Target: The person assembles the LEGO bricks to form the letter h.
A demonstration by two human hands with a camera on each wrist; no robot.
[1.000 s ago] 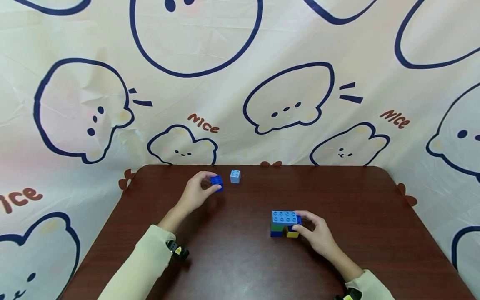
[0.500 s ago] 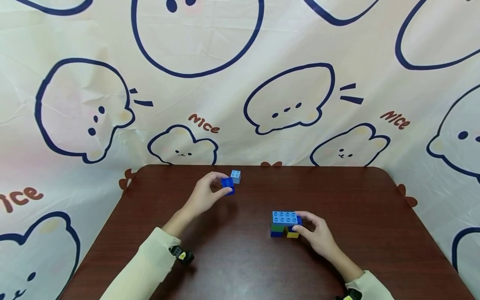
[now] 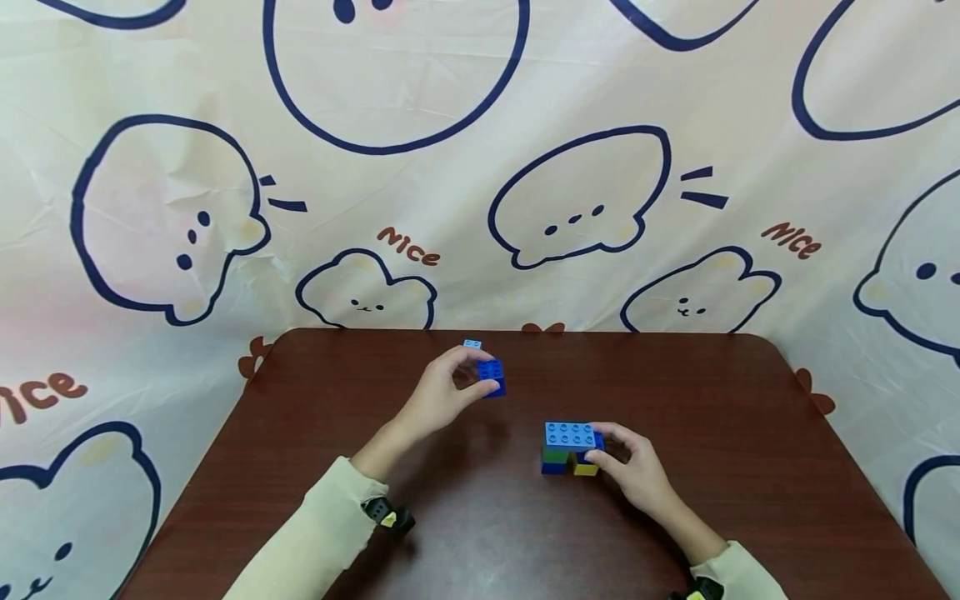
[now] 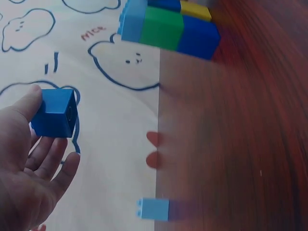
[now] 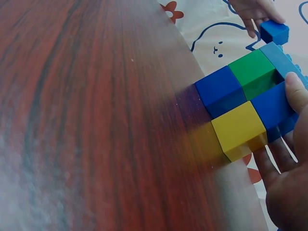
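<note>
The left hand (image 3: 441,398), in the head view, pinches a dark blue brick (image 3: 492,383) above the brown table (image 3: 480,525); the right hand (image 3: 637,473) grips the right side of a brick structure (image 3: 568,436). Left wrist view: a light blue brick (image 4: 155,209) stands apart. Right wrist view: a yellow brick (image 5: 238,130) forms part of the structure's base.

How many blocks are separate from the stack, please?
2: a dark blue block in the left hand, and a light blue block near the far edge of the table. No others show.

Held brick (image 4: 55,114) blue; stack (image 3: 568,439) light blue, green, blue, yellow; tabletop (image 5: 96,125) reddish-brown, wood-grained.
</note>
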